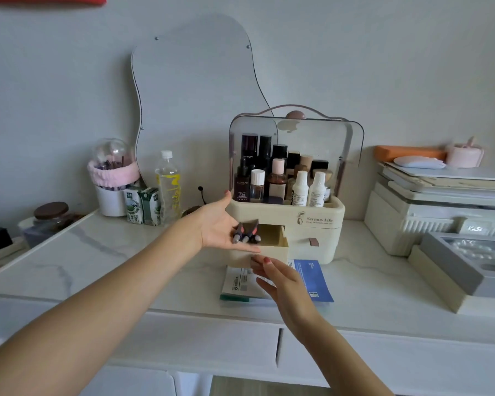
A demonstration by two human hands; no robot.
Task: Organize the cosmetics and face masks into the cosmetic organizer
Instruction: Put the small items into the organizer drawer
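A cream cosmetic organizer (317, 227) stands mid-table with a clear domed lid raised over several bottles (275, 178). Its left drawer (272, 247) is pulled out. My left hand (217, 227) lies palm up at the drawer's left side, cradling three small grey and red tubes (246, 232). My right hand (280, 281) is just below the drawer front, its fingertips touching the front's lower edge. Flat face mask packets (312, 278), one blue and one white with a green edge, lie on the table under the drawer and partly under my right hand.
A wavy mirror (195, 90) leans on the wall. To the left stand a brush holder (112, 178), two milk cartons (143, 205) and a water bottle (168, 190). Stacked books and boxes (440, 201) fill the right side, with a grey tray (469, 261) in front.
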